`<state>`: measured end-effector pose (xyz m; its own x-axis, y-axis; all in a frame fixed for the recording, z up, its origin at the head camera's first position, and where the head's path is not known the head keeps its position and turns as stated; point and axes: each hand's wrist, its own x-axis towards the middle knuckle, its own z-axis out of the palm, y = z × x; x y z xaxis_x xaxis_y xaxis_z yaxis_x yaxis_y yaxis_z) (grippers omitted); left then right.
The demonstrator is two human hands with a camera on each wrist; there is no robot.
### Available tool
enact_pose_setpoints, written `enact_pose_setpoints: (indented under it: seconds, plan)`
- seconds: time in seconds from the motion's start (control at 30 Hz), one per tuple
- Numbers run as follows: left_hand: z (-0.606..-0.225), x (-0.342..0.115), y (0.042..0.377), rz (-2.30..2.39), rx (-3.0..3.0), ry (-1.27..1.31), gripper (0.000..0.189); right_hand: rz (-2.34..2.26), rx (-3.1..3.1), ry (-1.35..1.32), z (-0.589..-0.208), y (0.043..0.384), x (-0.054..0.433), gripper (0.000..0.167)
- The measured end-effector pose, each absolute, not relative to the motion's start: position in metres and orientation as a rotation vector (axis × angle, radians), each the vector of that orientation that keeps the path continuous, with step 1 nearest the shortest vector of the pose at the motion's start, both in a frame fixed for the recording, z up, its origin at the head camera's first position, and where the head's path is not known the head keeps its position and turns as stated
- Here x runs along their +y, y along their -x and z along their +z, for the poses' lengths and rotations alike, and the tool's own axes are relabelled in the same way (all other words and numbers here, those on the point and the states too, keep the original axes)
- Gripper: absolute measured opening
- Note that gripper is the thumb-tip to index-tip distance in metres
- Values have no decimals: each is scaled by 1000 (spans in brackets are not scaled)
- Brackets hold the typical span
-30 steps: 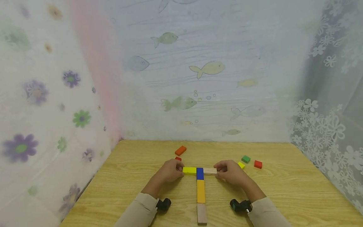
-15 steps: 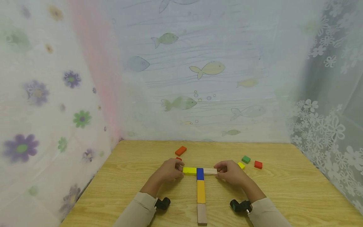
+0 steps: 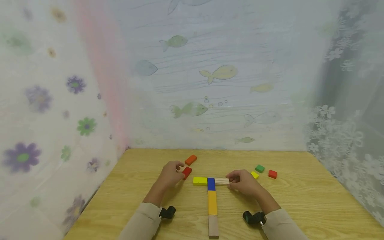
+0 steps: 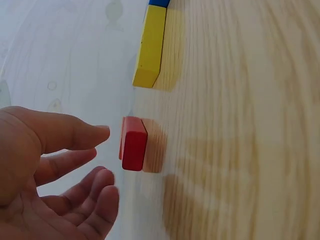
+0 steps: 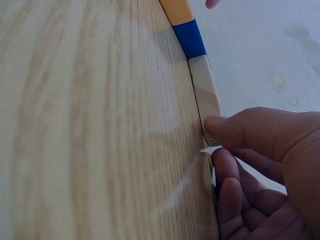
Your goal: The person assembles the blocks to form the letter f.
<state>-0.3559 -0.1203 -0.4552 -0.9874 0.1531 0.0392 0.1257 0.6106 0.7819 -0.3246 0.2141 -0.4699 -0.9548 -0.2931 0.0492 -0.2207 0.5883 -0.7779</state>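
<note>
My left hand is beside a red block, its thumb and fingers apart with a gap before the block in the left wrist view. At the right end of a pale wooden block, my right hand pinches it, the thumb on the near side. That block lies against a blue block, with a yellow block on the blue one's left side. From the blue block an orange-yellow block and a light brown wooden block run toward me, making a T shape.
An orange block lies behind the red one. To the right are a green block, a small red block and a small yellow block partly behind my right hand. Patterned curtains rise behind the wooden table.
My left hand has let go of the yellow block's left end and moved left and away from me to the red block, now more exposed. My right hand has stayed on the pale block.
</note>
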Motion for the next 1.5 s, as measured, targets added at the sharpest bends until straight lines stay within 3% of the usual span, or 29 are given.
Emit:
enact_pose_setpoints:
  seconds: [0.5,0.87,1.13,1.5]
  plan:
    - [-441,-129,377,884,2740,-345,79,-1276,2766,400,-471,329,211,27]
    - [-442,-131,395,732,2698,-603,78,-1272,2764,380,-472,327,212,27]
    - [-445,-133,402,794,2685,-591,62,-1283,2763,381,-472,327,212,27]
    - [-444,-130,405,792,2695,-578,61,-1278,2774,368,-474,328,213,27]
